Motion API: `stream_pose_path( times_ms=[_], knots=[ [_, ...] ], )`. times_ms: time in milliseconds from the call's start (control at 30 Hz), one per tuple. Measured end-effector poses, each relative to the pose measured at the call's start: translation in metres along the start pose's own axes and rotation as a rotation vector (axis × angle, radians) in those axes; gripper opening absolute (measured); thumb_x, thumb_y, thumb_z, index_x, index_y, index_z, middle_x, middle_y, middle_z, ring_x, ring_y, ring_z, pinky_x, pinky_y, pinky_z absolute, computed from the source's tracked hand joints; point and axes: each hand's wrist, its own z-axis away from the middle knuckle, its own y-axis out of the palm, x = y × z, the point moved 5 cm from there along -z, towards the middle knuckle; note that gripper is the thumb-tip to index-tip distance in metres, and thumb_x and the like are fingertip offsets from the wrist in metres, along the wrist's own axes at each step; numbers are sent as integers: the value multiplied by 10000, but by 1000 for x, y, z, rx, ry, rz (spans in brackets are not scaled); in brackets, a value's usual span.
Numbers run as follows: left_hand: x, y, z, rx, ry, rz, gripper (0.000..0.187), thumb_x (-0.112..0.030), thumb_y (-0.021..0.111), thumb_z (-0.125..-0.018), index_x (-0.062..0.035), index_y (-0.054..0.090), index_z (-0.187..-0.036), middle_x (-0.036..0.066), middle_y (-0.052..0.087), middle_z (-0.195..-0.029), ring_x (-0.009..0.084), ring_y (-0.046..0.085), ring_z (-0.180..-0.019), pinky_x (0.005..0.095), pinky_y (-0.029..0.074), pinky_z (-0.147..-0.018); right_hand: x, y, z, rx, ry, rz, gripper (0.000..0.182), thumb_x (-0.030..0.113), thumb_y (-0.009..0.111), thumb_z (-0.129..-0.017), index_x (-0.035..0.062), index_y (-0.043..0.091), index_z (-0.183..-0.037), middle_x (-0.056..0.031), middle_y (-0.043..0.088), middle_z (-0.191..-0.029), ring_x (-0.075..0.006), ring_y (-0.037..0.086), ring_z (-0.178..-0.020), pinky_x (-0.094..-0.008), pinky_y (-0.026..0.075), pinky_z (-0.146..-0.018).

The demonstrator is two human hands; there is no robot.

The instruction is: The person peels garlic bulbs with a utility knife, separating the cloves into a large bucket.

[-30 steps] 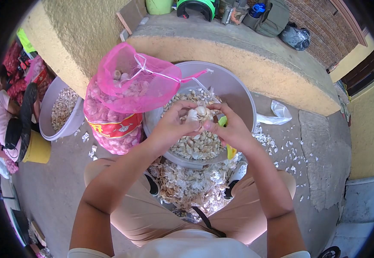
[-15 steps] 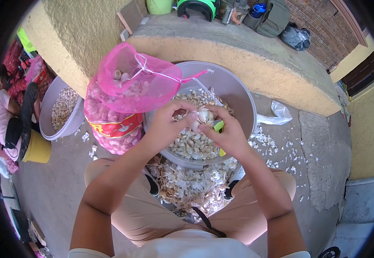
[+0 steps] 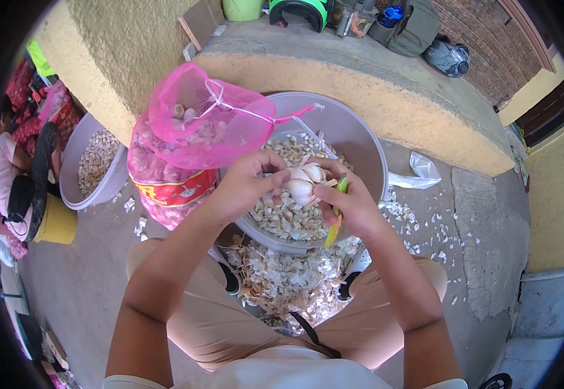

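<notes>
Holding a garlic bulb (image 3: 302, 188) above the basin (image 3: 374, 139), the right hand (image 3: 352, 200) grips it between thumb and fingers, seemingly to steady it with its left side exposed. Same hand also has a yellow-green tool (image 3: 333, 235) tucked against the palm, slanting down, probably so it needn't be set aside; blade, if any, not visible. Left hand (image 3: 257, 183) is narrow, thumb and fingers curled close together at the bulb's left side; can't tell if it touches or pinches anything. Bulb sits over loose cloves (image 3: 291, 220) in the basin, so anything dropping likely lands there. Pink mesh bag (image 3: 173, 150) of bulbs stands against the basin's left, presumably for easy reach. Peelings (image 3: 282, 275) lie heaped between the person's feet, just below the near rim.
</notes>
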Motion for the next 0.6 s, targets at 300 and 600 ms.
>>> stream_pose_path(
  times_ms=[300,600],
  knots=[
    [-2,-6,4,129,-56,-284,107,-47,542,-805,13,497,-881,51,530,-816,113,553,-744,244,481,-622,-19,2,-3,76,78,-125,447,156,600,-770,5,407,-1143,-74,554,-784,-63,418,-419,-180,331,-369],
    [-2,11,17,71,-7,-174,370,-154,618,-773,33,461,-1052,73,554,-879,108,562,-770,230,468,-607,-1,5,9,-143,-74,311,440,190,623,-770,44,425,-1134,-62,553,-843,-62,469,-502,-202,377,-402]
  ],
)
